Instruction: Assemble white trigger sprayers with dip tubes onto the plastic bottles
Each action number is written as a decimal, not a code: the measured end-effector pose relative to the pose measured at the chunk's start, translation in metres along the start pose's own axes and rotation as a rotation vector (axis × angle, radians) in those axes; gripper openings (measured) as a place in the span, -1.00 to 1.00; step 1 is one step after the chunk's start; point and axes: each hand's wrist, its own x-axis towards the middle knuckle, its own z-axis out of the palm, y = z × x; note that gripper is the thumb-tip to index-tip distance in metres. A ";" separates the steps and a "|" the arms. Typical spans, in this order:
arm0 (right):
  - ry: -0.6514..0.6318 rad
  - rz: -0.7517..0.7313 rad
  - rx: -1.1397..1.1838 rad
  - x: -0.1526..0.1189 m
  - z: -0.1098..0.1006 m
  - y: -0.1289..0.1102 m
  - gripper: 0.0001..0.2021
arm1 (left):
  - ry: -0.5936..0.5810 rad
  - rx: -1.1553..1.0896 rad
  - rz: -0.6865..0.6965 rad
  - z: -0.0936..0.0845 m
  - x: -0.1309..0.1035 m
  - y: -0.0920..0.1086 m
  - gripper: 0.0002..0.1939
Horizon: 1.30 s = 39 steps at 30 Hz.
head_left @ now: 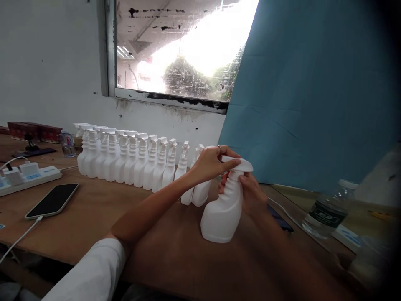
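A white spray bottle [222, 215] with a ribbed neck stands slightly tilted near the front of the brown table, between my two hands. My left hand [210, 162] reaches across and grips the white trigger head on top, thumb along its side. My right hand [252, 192] is wrapped around the bottle's neck just under the head; some of its fingers are hidden behind the neck. Behind my left forearm, a long row of similar white spray bottles [142, 163] stands upright, several of them close together, with the nearest partly covered by my left hand.
A phone [52, 201] on a cable and a power strip [34, 179] lie at left, near a small water bottle [67, 143] and red boxes [34, 131]. At right are a larger clear bottle [328, 211] and a dark phone [280, 218]. A blue curtain [307, 96] hangs behind.
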 end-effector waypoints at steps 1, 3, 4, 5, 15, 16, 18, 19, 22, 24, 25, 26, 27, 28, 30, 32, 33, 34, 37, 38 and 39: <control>0.009 0.000 -0.006 -0.001 0.000 0.000 -0.72 | -0.001 0.013 0.003 0.000 0.000 0.000 -0.79; 0.048 0.007 -0.048 -0.002 0.001 0.000 -0.71 | -0.004 0.028 0.002 0.000 0.000 -0.001 -0.78; 0.069 0.004 -0.060 -0.002 0.002 0.000 -0.69 | -0.005 0.030 0.000 0.000 0.001 -0.001 -0.78; 0.084 0.002 -0.064 -0.002 0.003 -0.001 -0.66 | -0.007 0.032 -0.003 -0.001 0.002 -0.001 -0.78; 0.154 0.010 -0.193 -0.003 0.009 -0.005 -0.55 | -0.035 0.026 0.013 -0.002 0.002 0.000 -0.77; 0.158 0.017 -0.187 -0.003 0.010 -0.005 -0.57 | -0.032 0.026 0.016 -0.002 0.002 0.000 -0.78; 0.166 0.016 -0.173 -0.004 0.012 -0.006 -0.60 | -0.029 0.026 0.021 -0.002 0.002 0.000 -0.78; 0.161 0.009 -0.153 -0.004 0.013 -0.006 -0.62 | -0.028 0.027 0.022 -0.002 0.002 -0.001 -0.78; 0.147 0.007 -0.093 -0.004 0.014 -0.007 -0.64 | -0.025 0.025 0.021 -0.002 0.002 -0.002 -0.77; 0.171 0.040 -0.126 -0.004 0.014 -0.007 -0.63 | -0.025 0.011 0.018 -0.002 0.002 -0.003 -0.76; 0.185 0.047 -0.151 -0.004 0.014 -0.007 -0.62 | -0.027 0.001 0.017 -0.003 0.002 -0.003 -0.76; 0.192 0.044 -0.165 -0.004 0.013 -0.006 -0.61 | -0.031 -0.008 0.017 -0.003 0.002 -0.003 -0.77; 0.185 0.039 -0.164 -0.004 0.012 -0.006 -0.60 | -0.035 -0.016 0.017 -0.003 0.002 -0.003 -0.77; 0.170 0.031 -0.151 -0.005 0.011 -0.005 -0.61 | -0.038 -0.022 0.018 -0.003 0.002 -0.003 -0.77; 0.139 0.027 -0.121 -0.005 0.010 -0.004 -0.62 | -0.039 -0.022 0.017 -0.003 0.002 -0.003 -0.77; 0.148 0.025 -0.121 -0.005 0.009 -0.003 -0.63 | -0.037 -0.006 0.010 -0.004 0.002 -0.003 -0.77; 0.162 0.018 -0.133 -0.005 0.009 -0.002 -0.62 | -0.036 0.006 0.007 -0.004 0.002 -0.003 -0.76; 0.176 0.005 -0.146 -0.005 0.009 -0.002 -0.59 | -0.036 0.015 0.005 -0.004 0.002 -0.003 -0.76; 0.164 -0.016 -0.158 -0.006 0.009 -0.002 -0.58 | -0.047 0.000 0.007 -0.005 0.002 -0.005 -0.72; 0.149 -0.012 -0.152 -0.006 0.009 -0.003 -0.59 | -0.054 -0.012 0.010 -0.005 0.003 -0.005 -0.72; 0.136 -0.005 -0.145 -0.006 0.009 -0.003 -0.60 | -0.059 -0.021 0.012 -0.006 0.003 -0.006 -0.71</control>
